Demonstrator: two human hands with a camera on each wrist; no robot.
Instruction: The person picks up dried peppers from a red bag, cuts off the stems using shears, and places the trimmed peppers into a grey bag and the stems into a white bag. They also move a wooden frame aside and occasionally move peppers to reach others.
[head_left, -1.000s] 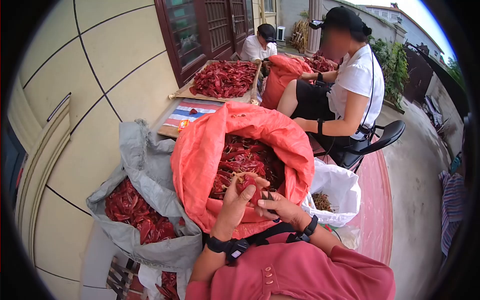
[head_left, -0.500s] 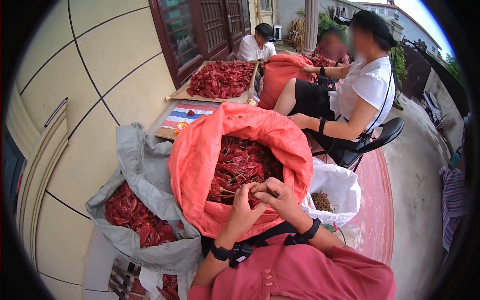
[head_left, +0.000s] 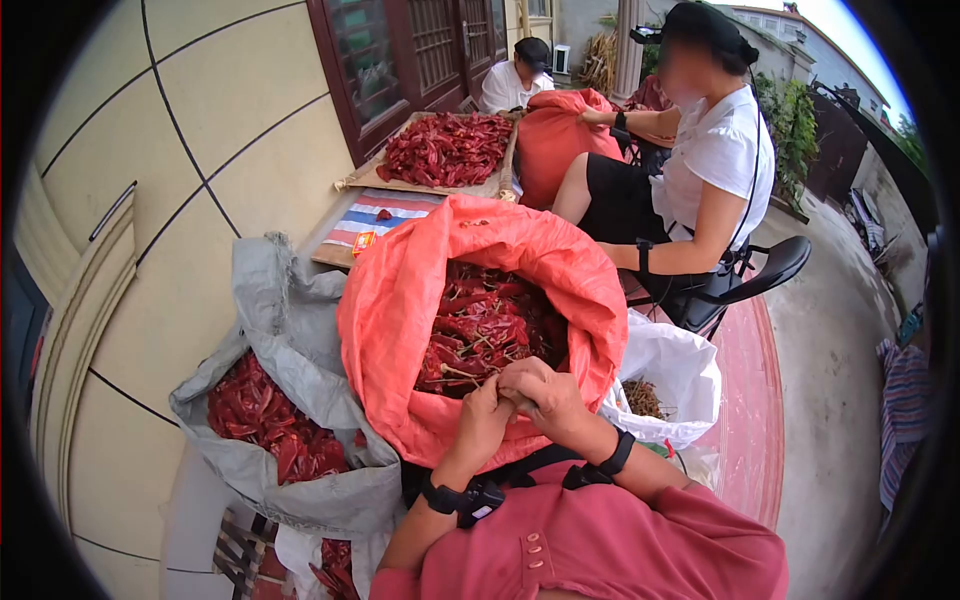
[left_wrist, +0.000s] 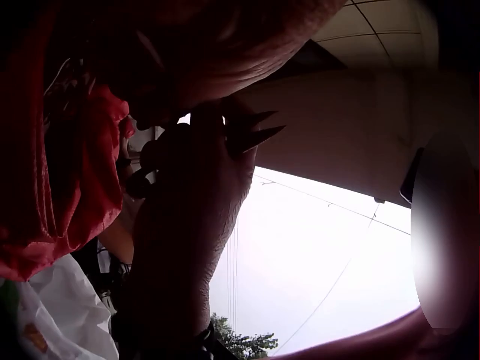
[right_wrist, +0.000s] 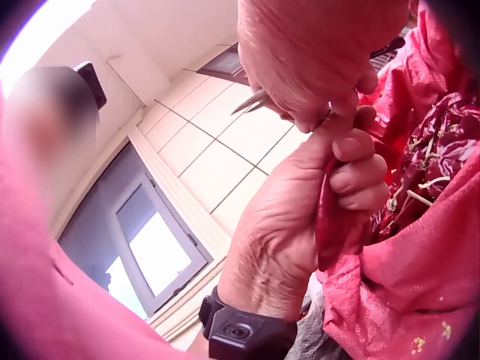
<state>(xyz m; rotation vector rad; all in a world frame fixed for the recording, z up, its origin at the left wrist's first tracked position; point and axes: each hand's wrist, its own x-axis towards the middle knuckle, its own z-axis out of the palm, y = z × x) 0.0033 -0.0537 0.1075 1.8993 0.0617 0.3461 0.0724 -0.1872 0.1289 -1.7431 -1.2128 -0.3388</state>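
In the head view my left hand (head_left: pixel 483 415) and right hand (head_left: pixel 550 398) meet over the near rim of an open red sack (head_left: pixel 395 330) full of dried red chilies (head_left: pixel 490 325). The left hand's fingers curl round a dried chili (right_wrist: pixel 328 225), its red skin showing along the palm in the right wrist view. My right hand grips scissors, whose pointed blades (right_wrist: pixel 252 102) jut out from its fist; two dark tips (left_wrist: pixel 259 136) also show in the left wrist view. Overlapping fingers hide the scissors' handles and the chili's top.
A grey sack (head_left: pixel 300 345) of chilies stands at the left, and a white bag (head_left: pixel 690 390) with brown stems at the right. Beyond are a tray (head_left: pixel 400 185) heaped with chilies, and a seated person (head_left: pixel 720 160) in white beside another red sack (head_left: pixel 550 150).
A second ago the red chili showed upright in my left hand; half a second ago a stem poked out leftward. Now my right hand has turned over against the left, covering the chili.
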